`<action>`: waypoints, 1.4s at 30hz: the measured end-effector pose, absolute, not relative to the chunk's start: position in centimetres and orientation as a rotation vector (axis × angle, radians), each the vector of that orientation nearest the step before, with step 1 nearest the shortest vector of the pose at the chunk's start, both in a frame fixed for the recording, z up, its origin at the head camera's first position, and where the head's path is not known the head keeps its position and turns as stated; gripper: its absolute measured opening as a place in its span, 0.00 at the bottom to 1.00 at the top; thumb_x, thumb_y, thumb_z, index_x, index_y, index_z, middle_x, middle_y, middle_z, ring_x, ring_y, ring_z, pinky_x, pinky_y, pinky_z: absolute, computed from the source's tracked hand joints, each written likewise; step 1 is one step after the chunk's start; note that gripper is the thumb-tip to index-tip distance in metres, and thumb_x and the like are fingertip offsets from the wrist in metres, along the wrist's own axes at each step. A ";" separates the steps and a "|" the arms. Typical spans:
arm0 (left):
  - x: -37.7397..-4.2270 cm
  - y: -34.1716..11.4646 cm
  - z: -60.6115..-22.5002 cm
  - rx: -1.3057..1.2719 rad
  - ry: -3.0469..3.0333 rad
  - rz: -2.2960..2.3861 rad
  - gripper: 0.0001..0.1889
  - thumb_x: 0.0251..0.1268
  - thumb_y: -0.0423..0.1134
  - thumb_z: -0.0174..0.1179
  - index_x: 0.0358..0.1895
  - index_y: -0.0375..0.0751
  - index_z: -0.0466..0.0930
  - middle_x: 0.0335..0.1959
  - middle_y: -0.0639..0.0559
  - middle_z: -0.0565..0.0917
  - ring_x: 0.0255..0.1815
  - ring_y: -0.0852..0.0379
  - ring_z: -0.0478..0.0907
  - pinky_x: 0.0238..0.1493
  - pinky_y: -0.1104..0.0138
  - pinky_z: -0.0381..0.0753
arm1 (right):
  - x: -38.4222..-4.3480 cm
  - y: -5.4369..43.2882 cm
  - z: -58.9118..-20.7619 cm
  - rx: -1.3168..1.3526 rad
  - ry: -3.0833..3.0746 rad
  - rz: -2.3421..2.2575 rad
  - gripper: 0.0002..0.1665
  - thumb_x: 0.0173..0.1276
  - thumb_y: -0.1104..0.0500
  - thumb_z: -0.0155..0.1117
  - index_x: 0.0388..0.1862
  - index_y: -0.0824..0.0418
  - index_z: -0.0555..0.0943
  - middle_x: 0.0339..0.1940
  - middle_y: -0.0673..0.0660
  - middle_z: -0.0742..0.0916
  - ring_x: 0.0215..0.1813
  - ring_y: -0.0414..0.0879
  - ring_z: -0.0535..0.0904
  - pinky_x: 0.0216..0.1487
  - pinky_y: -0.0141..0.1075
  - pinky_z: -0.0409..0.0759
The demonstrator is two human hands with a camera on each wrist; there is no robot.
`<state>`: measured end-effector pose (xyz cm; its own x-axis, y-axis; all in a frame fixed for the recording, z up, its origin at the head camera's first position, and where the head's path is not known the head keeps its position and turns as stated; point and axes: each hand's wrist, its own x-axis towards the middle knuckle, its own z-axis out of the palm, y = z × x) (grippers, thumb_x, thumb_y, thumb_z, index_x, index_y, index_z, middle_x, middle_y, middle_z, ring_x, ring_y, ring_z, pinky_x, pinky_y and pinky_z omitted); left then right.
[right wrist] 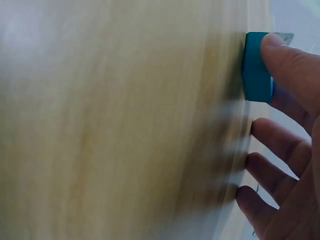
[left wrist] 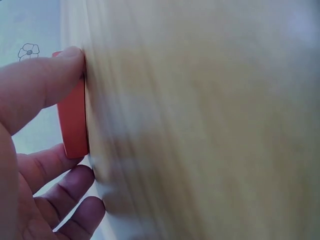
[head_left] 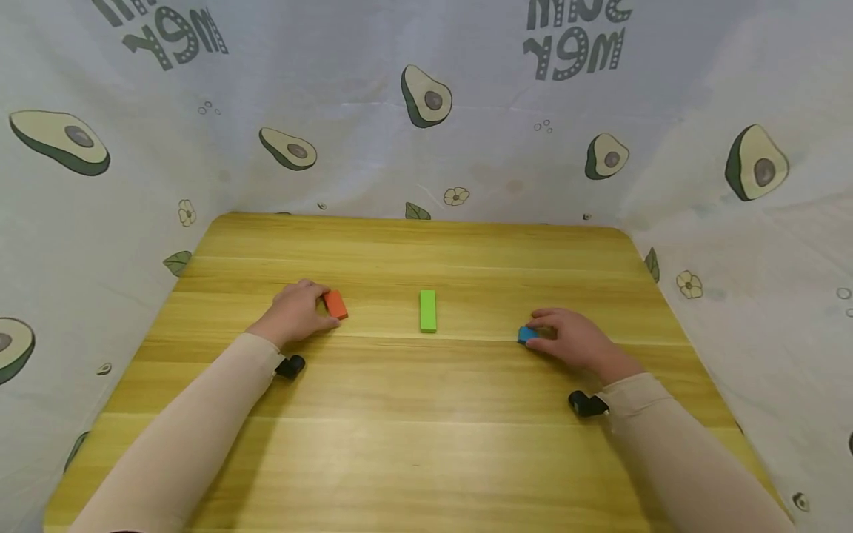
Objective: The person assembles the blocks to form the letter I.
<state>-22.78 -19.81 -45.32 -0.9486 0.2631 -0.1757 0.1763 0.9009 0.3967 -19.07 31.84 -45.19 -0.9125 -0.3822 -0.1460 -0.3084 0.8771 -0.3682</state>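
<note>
My left hand (head_left: 298, 312) pinches a red-orange rectangular block (head_left: 336, 304) on the left part of the wooden table. In the left wrist view the thumb covers one end of that block (left wrist: 73, 120) and the index finger touches the other; the remaining fingers curl beside it. On the right, a small blue block (head_left: 527, 334) is pinched between the thumb and index finger of my right hand (head_left: 571, 339). The right wrist view shows this blue block (right wrist: 257, 67) at the table surface, partly hidden by the thumb. A long green block (head_left: 428, 311) lies between the hands, touched by neither.
The wooden table (head_left: 413, 426) has rounded far corners. A pale cloth (head_left: 360, 148) printed with avocados hangs behind it and along both sides. Small black devices, one (head_left: 290, 367) at the left wrist and another (head_left: 588, 404) at the right, stick out from the sleeves.
</note>
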 end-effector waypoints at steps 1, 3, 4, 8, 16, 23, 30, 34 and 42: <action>-22.8 -19.8 -45.3 0.331 2.843 0.557 0.42 0.66 0.55 0.73 0.76 0.33 0.70 0.72 0.31 0.73 0.71 0.28 0.69 0.72 0.35 0.67 | -19.1 31.8 -45.2 -0.528 2.832 -0.496 0.27 0.76 0.47 0.68 0.66 0.63 0.84 0.75 0.69 0.78 0.76 0.71 0.71 0.74 0.66 0.69; -22.9 -19.9 -45.3 0.330 2.843 0.553 0.42 0.67 0.55 0.72 0.76 0.33 0.70 0.73 0.31 0.73 0.72 0.28 0.69 0.72 0.35 0.67 | -19.2 31.9 -45.3 -0.514 2.832 -0.487 0.27 0.76 0.48 0.68 0.65 0.62 0.85 0.75 0.68 0.78 0.76 0.71 0.71 0.74 0.66 0.69; -22.9 -19.8 -45.3 0.329 2.844 0.552 0.42 0.67 0.54 0.72 0.76 0.33 0.70 0.73 0.31 0.73 0.72 0.28 0.68 0.72 0.35 0.66 | -19.2 31.9 -45.4 -0.511 2.833 -0.484 0.26 0.76 0.48 0.68 0.65 0.62 0.85 0.75 0.68 0.78 0.76 0.71 0.71 0.74 0.66 0.70; -22.9 -19.9 -45.3 0.319 2.838 0.564 0.42 0.67 0.54 0.72 0.77 0.35 0.70 0.72 0.32 0.73 0.71 0.29 0.69 0.72 0.36 0.66 | -19.2 31.8 -45.5 -0.505 2.832 -0.470 0.26 0.76 0.49 0.68 0.65 0.62 0.85 0.75 0.68 0.78 0.75 0.71 0.72 0.73 0.66 0.70; -22.9 -20.0 -45.4 0.313 2.824 0.576 0.41 0.67 0.55 0.72 0.77 0.35 0.70 0.73 0.32 0.73 0.71 0.30 0.68 0.72 0.36 0.65 | -19.2 31.7 -45.5 -0.496 2.834 -0.429 0.26 0.77 0.48 0.67 0.66 0.62 0.84 0.75 0.68 0.78 0.75 0.70 0.72 0.73 0.66 0.70; -23.0 -20.0 -45.4 0.328 2.822 0.569 0.41 0.67 0.55 0.72 0.76 0.35 0.71 0.72 0.32 0.73 0.70 0.30 0.69 0.72 0.35 0.66 | -19.1 31.6 -45.3 -0.490 2.834 -0.431 0.27 0.77 0.49 0.67 0.67 0.63 0.84 0.75 0.68 0.78 0.75 0.71 0.72 0.73 0.66 0.70; -23.1 -20.1 -45.5 0.334 2.824 0.569 0.41 0.67 0.55 0.72 0.76 0.36 0.71 0.71 0.33 0.74 0.69 0.32 0.70 0.71 0.37 0.67 | -19.1 31.6 -45.4 -0.509 2.837 -0.423 0.27 0.78 0.48 0.66 0.67 0.63 0.83 0.76 0.68 0.78 0.75 0.71 0.72 0.73 0.66 0.70; -23.1 -20.0 -45.5 0.334 2.825 0.566 0.41 0.67 0.55 0.72 0.76 0.36 0.71 0.72 0.33 0.74 0.69 0.31 0.70 0.72 0.37 0.66 | -19.1 31.6 -45.5 -0.518 2.844 -0.414 0.27 0.78 0.48 0.66 0.67 0.63 0.83 0.76 0.68 0.78 0.75 0.70 0.72 0.73 0.65 0.71; -22.9 -19.1 -45.1 0.380 2.818 0.570 0.41 0.67 0.56 0.72 0.75 0.35 0.72 0.73 0.32 0.74 0.74 0.30 0.69 0.73 0.34 0.64 | -19.1 31.8 -45.9 -0.500 2.839 -0.424 0.28 0.78 0.47 0.66 0.68 0.62 0.83 0.76 0.67 0.78 0.75 0.70 0.72 0.72 0.65 0.72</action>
<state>-22.95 -19.11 -45.13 -0.9372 0.2978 -0.1814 0.2039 0.8902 0.4074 -19.11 31.82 -45.88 -0.9161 -0.3628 -0.1710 -0.2970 0.9001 -0.3187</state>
